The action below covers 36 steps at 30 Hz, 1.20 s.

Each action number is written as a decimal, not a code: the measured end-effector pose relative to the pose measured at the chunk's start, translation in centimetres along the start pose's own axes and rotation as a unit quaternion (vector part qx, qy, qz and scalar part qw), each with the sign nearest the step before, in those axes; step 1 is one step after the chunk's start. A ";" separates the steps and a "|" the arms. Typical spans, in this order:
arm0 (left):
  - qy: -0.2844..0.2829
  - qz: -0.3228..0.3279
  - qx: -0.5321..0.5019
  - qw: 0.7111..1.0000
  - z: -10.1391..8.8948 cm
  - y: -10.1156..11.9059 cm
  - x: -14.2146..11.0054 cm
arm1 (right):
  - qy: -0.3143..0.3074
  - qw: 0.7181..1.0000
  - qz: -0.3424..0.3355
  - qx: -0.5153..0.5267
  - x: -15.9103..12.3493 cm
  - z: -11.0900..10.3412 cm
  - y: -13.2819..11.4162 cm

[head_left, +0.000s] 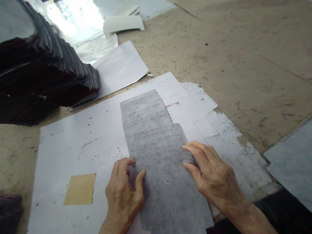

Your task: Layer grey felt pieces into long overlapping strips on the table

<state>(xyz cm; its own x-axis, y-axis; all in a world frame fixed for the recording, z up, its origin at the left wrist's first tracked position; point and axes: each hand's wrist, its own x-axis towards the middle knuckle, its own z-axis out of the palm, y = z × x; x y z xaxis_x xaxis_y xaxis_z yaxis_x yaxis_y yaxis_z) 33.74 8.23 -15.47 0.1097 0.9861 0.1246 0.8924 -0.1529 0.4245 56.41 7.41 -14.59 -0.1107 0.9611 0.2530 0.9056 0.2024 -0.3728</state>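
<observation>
Two grey, felt-like fabric pieces lie overlapped on white paper. The nearer piece (168, 195) covers the lower part of the farther piece (146, 109), and faint crease lines run across both. At the near piece's left edge, my left hand (124, 191) grips with its thumb on top and its fingers bent by the side. My right hand (209, 169) takes hold of the right edge, thumb and forefinger resting on the fabric with a small ruck between them. The undersides of both edges are hidden.
A tall stack of dark, grey-topped sheets (48, 68) stands at the upper left. A tan square (80, 189) lies on the white paper (58, 152). Curled white card (124, 24) and clear plastic sit at the back. More grey sheet (292, 169) shows at the right.
</observation>
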 end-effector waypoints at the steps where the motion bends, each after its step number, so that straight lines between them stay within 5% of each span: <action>1: -0.002 0.021 -0.006 1.000 -0.1 -0.1 0.2 | -0.015 1.000 -0.020 0.006 0.3 -0.1 0.3; 6: -0.083 0.059 -0.035 0.994 -0.6 -0.5 1.5 | -0.086 0.995 -0.028 0.036 1.7 -0.2 1.6; 14: -0.147 -0.069 -0.068 0.984 -0.7 -0.7 1.3 | -0.083 0.989 0.060 0.104 1.7 -0.2 1.0; 19: -0.139 -0.111 -0.080 0.981 -0.4 -0.8 0.6 | -0.072 0.990 0.063 0.108 1.4 -0.1 1.2; 26: -0.119 -0.075 -0.068 0.988 -0.5 -0.7 0.9 | -0.119 0.987 0.088 0.064 2.1 -0.5 1.2; 36: -0.128 -0.115 -0.096 0.980 -1.0 -0.4 0.7 | -0.027 0.994 0.100 0.044 -0.5 -0.1 0.3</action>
<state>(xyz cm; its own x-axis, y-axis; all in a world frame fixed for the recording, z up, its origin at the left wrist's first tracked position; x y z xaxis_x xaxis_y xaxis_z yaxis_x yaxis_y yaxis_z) 33.01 8.90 -14.68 0.0436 0.9762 -0.2126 0.8104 0.0899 0.5789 56.81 6.97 -14.74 0.0439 0.9919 0.1195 0.8727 0.0202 -0.4878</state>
